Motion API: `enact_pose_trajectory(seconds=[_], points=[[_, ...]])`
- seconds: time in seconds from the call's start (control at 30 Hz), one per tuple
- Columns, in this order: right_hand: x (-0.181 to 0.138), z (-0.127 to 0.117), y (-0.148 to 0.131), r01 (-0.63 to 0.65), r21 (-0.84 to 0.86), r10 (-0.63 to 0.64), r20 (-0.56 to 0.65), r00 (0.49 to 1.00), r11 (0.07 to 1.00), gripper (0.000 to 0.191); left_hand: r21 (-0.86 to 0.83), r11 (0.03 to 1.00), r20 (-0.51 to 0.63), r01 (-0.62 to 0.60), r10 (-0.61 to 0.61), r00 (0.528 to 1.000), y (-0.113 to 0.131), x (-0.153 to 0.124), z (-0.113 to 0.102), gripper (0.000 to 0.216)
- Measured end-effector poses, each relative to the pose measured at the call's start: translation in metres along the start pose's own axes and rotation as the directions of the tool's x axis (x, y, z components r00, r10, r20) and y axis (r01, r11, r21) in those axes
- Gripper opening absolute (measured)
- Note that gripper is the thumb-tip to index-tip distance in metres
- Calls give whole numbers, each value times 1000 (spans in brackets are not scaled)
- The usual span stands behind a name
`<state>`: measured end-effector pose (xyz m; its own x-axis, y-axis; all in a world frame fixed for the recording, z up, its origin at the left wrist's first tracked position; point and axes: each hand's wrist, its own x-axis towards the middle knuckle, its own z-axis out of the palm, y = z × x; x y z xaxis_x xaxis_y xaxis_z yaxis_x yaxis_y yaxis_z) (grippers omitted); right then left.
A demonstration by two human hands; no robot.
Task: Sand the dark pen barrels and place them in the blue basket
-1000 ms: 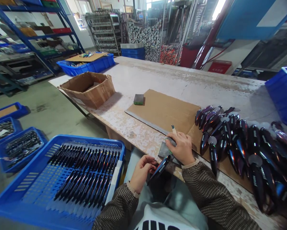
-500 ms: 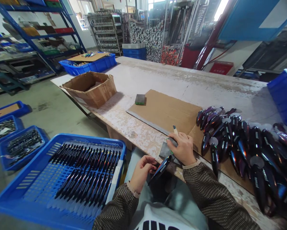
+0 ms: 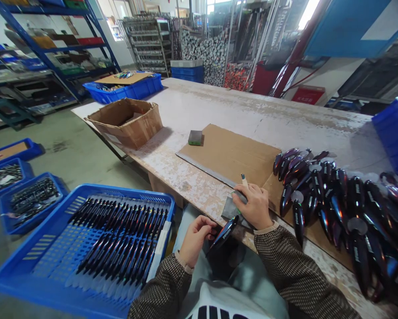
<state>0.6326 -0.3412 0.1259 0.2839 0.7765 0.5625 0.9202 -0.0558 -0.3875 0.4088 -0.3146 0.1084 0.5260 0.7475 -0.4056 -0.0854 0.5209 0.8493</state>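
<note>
Near the table edge, my left hand is closed, thumb and finger pinching a dark glossy fishing lure with white lettering. The lure is tilted, its upper end close to a flat grey pad on the table edge. My right hand is closed and rests by that pad. From between its fingers sticks up a slim pale stick with a dark tip, like a brush or pen. Its lower part is hidden by the hand. A big pile of similar lures lies to the right.
Cardboard sheet lies on the table with a grey block with a green edge on it. Further left stand a cardboard box and a blue bin. A blue basket with rows of lures is at my lower left.
</note>
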Motion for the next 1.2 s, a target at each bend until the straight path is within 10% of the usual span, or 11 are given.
enact_pose_trajectory(seconds=[1.2], points=[[-1,0,1,4,-13,-4,11,1000,1000,15,-75,997,-24,17,-19,1000,-4,-6,-6,30]])
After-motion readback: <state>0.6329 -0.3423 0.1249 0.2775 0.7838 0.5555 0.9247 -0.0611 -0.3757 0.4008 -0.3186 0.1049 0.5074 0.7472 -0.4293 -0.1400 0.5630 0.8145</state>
